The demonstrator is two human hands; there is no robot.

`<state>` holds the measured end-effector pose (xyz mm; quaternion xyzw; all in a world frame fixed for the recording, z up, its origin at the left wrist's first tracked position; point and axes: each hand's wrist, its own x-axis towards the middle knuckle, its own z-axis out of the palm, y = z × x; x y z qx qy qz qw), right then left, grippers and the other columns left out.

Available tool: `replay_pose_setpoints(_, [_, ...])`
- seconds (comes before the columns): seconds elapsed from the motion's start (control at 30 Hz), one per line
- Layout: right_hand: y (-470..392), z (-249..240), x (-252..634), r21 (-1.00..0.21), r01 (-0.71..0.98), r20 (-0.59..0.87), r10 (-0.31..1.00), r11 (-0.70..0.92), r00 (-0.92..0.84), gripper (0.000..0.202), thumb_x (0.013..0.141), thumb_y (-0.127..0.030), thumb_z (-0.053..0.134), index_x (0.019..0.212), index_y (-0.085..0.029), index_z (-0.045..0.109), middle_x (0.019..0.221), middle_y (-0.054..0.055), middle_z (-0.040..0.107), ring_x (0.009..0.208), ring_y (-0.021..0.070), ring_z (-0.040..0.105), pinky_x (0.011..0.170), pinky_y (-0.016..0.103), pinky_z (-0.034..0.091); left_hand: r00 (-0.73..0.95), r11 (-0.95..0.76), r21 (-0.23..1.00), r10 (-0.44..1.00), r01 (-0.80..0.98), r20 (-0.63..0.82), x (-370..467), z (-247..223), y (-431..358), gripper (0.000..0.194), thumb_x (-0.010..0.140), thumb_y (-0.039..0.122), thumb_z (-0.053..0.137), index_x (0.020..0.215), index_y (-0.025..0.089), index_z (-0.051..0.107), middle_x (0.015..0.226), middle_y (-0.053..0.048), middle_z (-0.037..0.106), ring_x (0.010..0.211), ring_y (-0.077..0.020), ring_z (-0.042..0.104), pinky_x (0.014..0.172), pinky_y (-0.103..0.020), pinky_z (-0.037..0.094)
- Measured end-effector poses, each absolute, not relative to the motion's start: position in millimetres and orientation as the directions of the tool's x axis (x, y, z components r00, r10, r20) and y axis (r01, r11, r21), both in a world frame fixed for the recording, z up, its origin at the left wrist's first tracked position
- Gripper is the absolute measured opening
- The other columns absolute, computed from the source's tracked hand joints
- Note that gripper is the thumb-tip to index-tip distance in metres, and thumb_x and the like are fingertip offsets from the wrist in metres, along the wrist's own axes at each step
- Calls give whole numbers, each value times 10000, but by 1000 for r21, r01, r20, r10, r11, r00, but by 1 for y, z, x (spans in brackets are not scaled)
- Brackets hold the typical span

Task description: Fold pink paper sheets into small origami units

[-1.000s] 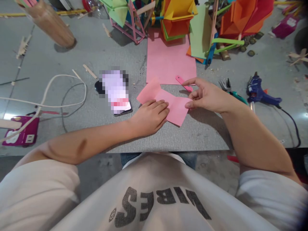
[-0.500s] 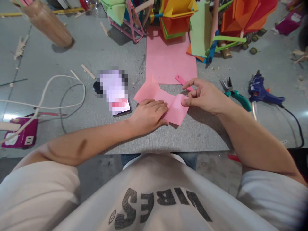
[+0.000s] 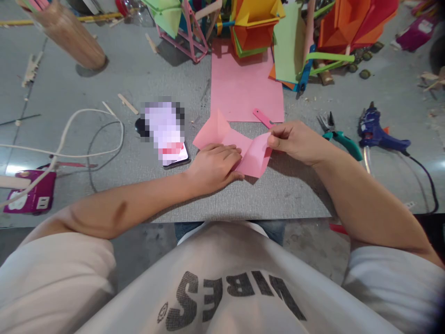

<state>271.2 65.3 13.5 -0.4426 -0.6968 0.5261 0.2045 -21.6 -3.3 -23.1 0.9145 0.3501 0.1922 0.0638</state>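
A folded piece of pink paper lies at the front of the table with its creased left and right ends standing up. My left hand rests flat over its middle, fingers stretched out and pressing it down. At the paper's right corner, my right hand pinches the edge between thumb and fingers. Just beyond that hand lies a pink stick-shaped tool, its right end hidden behind the fingers. It overlaps the near edge of a larger pink sheet.
Left of the paper lies a phone, partly blurred. To the right are green-handled pliers and a blue glue gun. Colourful folded-paper models stand at the back. A white cable and a purple power socket are far left.
My right hand has moved slightly down and closed its fingers on the paper's corner, which now stands up more. The left hand stays in place.
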Motion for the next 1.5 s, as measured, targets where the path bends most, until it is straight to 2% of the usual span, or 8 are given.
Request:
replay_pose_setpoints(0.1, [56,16,268,-788,488,51,830,376,-556,738,951,-962,635,768,-264,791,896,68,647,858,242,588,822,439,490,669,-743,223,667,632,329,-22,-22,-4,411,1114,529,736,1204,137,820,1371,-172,852,1364,-360,800,1061,-483,622])
replay_pose_setpoints(0.27, [32,21,257,-474,626,214,771,619,-600,532,898,-809,855,961,-281,895,1418,143,710,1409,482,532,1167,696,392,624,-705,192,699,683,349,-22,-21,-4,365,1132,505,699,1070,180,853,1297,-138,865,1224,-333,829,930,-464,619])
replay_pose_setpoints(0.6, [9,29,246,-282,646,359,703,709,-614,268,1017,-523,836,954,-262,836,1475,127,768,1462,485,616,1298,769,245,629,-714,191,689,673,361,-21,-24,-3,428,1174,500,619,1012,180,852,1139,-121,884,1050,-280,821,833,-422,615])
replay_pose_setpoints(0.77, [11,25,240,-421,626,224,744,656,-630,226,1029,-479,772,879,-310,763,1065,68,840,1084,362,736,1201,656,427,614,-698,218,709,682,346,-19,-27,-1,470,1166,549,621,988,176,844,1096,-130,876,1023,-276,811,835,-417,609])
replay_pose_setpoints(0.93, [20,8,234,-536,615,190,793,578,-580,400,1041,-459,688,725,-277,524,731,49,647,779,273,598,836,495,451,617,-694,217,714,686,332,-19,-26,-1,460,1175,534,603,978,172,807,1017,-114,850,985,-271,797,830,-411,597])
replay_pose_setpoints(1.07, [24,2,229,-639,579,155,822,506,-548,448,1028,-415,675,718,-281,381,697,16,510,701,227,467,725,426,344,571,-656,277,752,703,330,-19,-23,-2,450,1168,570,601,1068,160,758,1068,-118,812,954,-257,780,811,-389,603])
replay_pose_setpoints(1.27, [24,1,225,-643,627,91,857,440,-507,487,1049,-449,682,715,-278,373,674,-5,463,655,198,392,707,412,279,497,-597,369,800,712,336,-18,-21,-4,581,1141,612,621,1568,220,590,1617,-214,585,1219,-293,761,827,-377,665])
replay_pose_setpoints(1.5, [26,-1,223,-648,674,37,898,355,-438,364,1010,-492,746,812,-265,542,686,-9,551,655,191,450,690,391,306,530,-621,384,783,683,325,-20,-21,-1,480,1130,536,662,1468,194,656,1628,-221,578,1350,-322,719,1038,-445,678])
